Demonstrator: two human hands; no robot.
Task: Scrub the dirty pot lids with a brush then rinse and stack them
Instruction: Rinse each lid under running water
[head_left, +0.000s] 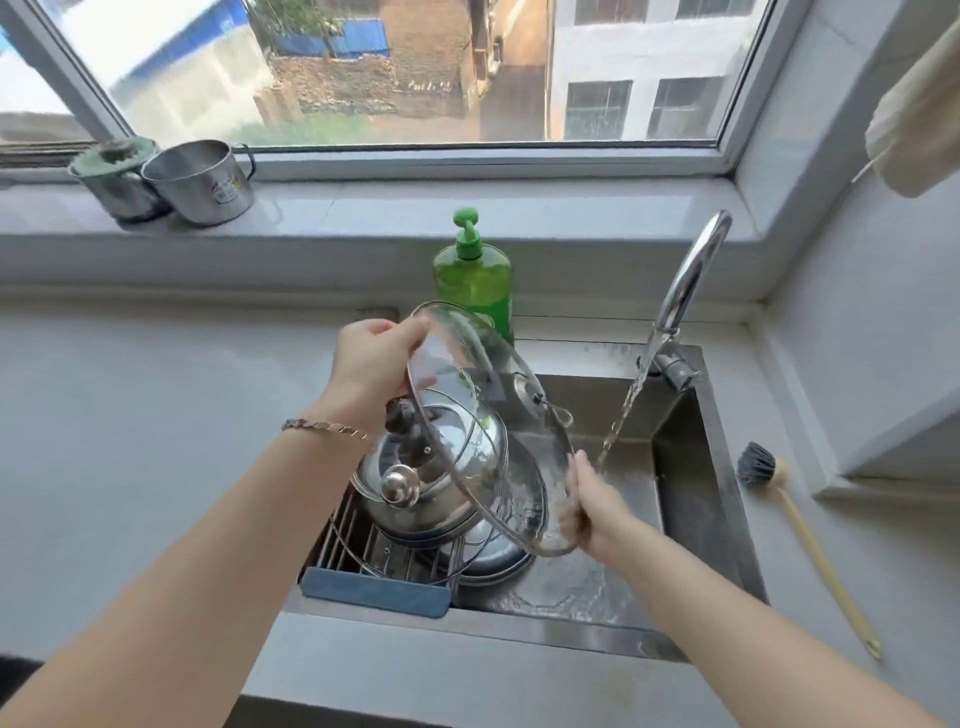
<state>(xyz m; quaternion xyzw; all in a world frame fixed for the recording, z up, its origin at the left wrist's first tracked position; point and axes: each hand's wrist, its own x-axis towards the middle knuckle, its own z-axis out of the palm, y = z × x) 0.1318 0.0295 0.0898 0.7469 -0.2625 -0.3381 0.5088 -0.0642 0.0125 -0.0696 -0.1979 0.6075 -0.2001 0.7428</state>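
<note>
I hold a large glass pot lid (483, 395) tilted above the sink (696, 499). My left hand (371, 369) grips its upper left rim. My right hand (587, 506) grips the lower right rim, close to the stream of water from the tap (688, 275). Beneath the glass lid, a steel lid with a round knob (415, 488) lies on other lids stacked on a wire rack (358, 545) in the left part of the sink. A brush (795, 525) with a dark head and a pale long handle lies on the counter right of the sink.
A green soap bottle (475, 280) stands behind the sink. Two steel cups (171, 179) sit on the window sill at the left. A blue pad (374, 592) sits on the sink's front edge. A pale cloth (919, 119) hangs at the upper right.
</note>
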